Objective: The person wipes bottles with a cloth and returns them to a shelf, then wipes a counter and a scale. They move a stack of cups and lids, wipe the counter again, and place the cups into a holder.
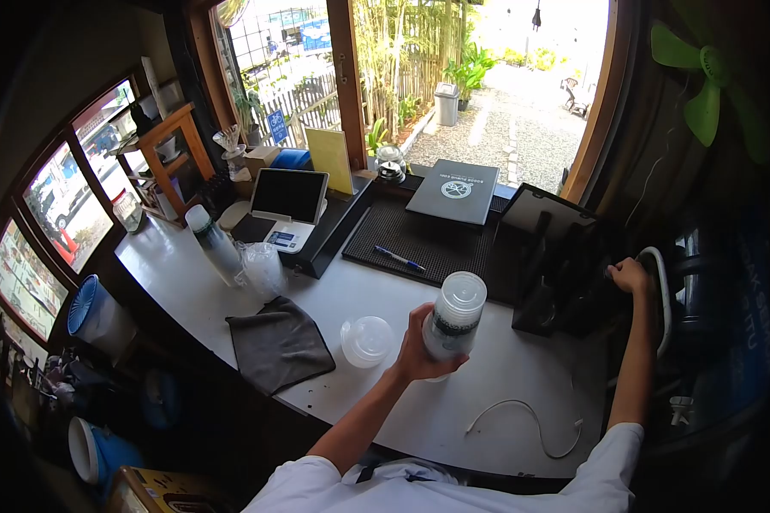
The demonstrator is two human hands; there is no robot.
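View: head camera, looking down at a white counter [505, 368] by open windows.
Left hand: left hand [419, 346] raised above the counter, fingers [450, 362] wrapped tight around the lower part of a clear plastic cup [453, 316].
Cup: held upright and just tilted, lid on top, clear of the counter, near the middle of the view.
Right hand: right hand [629, 275] stretched out to dark equipment at the right, fingers curled; whether they grip anything is too dark to tell.
Counter: domed lid [366, 340] lies just left of the cup, grey cloth [278, 344] beside it, white cable [530, 423] nearer the person.
Behind: pen [399, 258] on a black mat [441, 231]; tablet [289, 197] at the back left.
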